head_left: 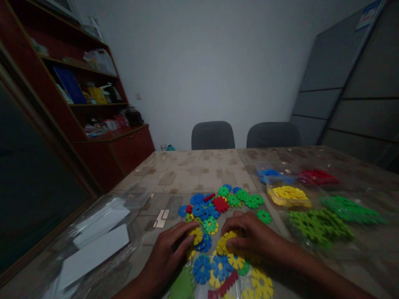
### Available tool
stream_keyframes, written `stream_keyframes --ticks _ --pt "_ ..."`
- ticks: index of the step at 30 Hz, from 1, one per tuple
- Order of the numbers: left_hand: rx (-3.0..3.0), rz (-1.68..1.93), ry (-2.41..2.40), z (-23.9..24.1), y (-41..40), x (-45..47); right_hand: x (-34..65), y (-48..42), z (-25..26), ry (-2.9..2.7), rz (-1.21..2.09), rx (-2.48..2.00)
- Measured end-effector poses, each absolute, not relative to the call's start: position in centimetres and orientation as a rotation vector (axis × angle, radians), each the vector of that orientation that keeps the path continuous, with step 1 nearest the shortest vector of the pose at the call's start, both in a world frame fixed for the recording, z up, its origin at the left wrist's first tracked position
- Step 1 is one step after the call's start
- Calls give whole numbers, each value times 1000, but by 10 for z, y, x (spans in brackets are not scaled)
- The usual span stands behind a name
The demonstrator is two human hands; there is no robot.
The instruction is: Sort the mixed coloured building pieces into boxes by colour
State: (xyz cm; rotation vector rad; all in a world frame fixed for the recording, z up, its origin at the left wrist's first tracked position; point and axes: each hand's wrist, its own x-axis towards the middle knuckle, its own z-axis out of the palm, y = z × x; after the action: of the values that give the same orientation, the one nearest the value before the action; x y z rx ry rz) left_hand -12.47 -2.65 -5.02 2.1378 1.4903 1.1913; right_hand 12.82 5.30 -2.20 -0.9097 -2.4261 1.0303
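My left hand pinches a yellow gear-shaped disc between thumb and fingers, above the pile. To its right, my right hand grips yellow gear-shaped discs that overlap in its fingers; I cannot tell how many. Below and between my hands lie loose blue discs, more yellow discs and a red toothed strip. Just beyond my hands is a cluster of blue discs, a red disc and green discs. One green disc lies apart at the right.
At right stand clear trays with yellow pieces, olive-green pieces, green pieces, red pieces and blue pieces. White cards lie in clear plastic at left. Two grey chairs stand behind the table.
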Motion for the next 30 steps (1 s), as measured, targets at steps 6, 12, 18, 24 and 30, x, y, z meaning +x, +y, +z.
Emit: stream_keyframes --ticks 6,12,18,24,30 --pt "1959 1098 1429 -57 -32 -118 108 34 -46 -2228 1102 -832" --pt "2320 1016 1368 -73 -38 -125 103 26 -50 -2293 948 -703" --pt "2442 1018 1299 -78 -35 -129 105 24 -43 -2419 850 -634" --pt "2393 1080 1315 -80 -30 -132 126 38 1 -2404 652 -725" --pt "2504 1108 1265 -83 -29 -134 200 89 53 -2096 300 -1099"
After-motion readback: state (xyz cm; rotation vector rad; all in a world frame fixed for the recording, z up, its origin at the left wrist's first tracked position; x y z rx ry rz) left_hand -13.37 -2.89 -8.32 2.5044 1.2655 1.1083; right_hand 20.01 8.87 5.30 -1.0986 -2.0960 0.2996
